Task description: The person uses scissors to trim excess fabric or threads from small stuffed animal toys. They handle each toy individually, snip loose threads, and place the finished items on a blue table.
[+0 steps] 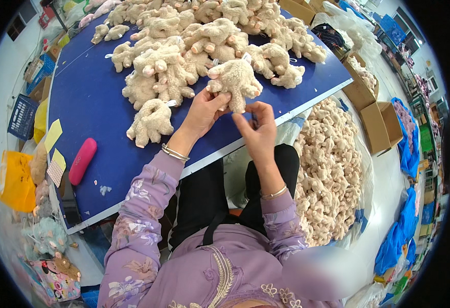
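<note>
My left hand [204, 110] grips a beige plush toy [235, 79] from below, holding it up over the near edge of the blue table [86, 102]. My right hand [258, 128] is just under the toy, fingers pinched together at its lower part; what they pinch is too small to see. A big heap of the same beige plush toys [199, 36] covers the far half of the table. One separate plush toy [150, 123] lies left of my left wrist.
A pink case [82, 160] and yellow paper notes [53, 134] lie near the table's left end. On my right a large clear bag holds several plush toys [330, 169]. Open cardboard boxes [381, 126] stand beyond it. Blue bags [399, 231] and crates line the floor.
</note>
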The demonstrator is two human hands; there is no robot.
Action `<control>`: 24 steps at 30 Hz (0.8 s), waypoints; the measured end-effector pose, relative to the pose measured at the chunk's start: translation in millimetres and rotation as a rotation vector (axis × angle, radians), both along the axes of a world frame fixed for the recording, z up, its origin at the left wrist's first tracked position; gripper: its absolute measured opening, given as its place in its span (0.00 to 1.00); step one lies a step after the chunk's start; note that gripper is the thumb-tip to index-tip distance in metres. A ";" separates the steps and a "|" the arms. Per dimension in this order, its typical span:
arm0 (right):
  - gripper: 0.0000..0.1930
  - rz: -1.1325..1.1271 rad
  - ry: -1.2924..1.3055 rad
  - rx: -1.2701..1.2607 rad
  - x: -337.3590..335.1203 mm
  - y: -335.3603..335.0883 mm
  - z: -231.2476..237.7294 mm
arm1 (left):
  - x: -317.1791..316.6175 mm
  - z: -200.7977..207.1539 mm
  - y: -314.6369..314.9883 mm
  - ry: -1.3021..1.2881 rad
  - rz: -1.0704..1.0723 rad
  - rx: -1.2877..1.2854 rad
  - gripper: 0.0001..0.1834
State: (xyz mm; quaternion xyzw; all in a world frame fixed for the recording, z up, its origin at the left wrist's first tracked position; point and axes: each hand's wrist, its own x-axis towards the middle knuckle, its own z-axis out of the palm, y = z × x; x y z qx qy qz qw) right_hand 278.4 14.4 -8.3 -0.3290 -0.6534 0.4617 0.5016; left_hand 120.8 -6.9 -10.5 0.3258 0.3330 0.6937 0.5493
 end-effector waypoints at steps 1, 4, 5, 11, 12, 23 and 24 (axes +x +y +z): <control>0.15 -0.027 0.025 0.009 -7.4 -1.7 -1.7 | -0.8 1.5 -1.3 -0.018 -0.058 0.018 0.17; 0.12 -0.042 0.094 -0.039 -13.5 1.0 0.2 | -0.4 -1.7 -1.7 -0.030 -0.103 0.055 0.22; 0.11 -0.036 0.114 -0.067 -13.9 1.7 1.3 | -0.9 -0.8 -2.8 -0.027 -0.114 0.020 0.24; 0.05 0.167 0.009 0.005 -2.1 -5.3 18.2 | -5.6 11.5 -7.2 -0.127 -0.245 -0.114 0.21; 0.05 0.221 -0.049 0.031 0.5 -5.3 18.3 | -7.4 7.3 -5.6 -0.067 -0.243 -0.125 0.21; 0.10 0.270 -0.398 0.497 17.1 -7.8 30.1 | 6.4 1.7 -1.7 -0.055 0.121 -0.095 0.14; 0.11 0.263 -0.332 0.477 18.2 -6.0 29.0 | 4.2 2.4 -1.3 -0.073 0.077 -0.066 0.14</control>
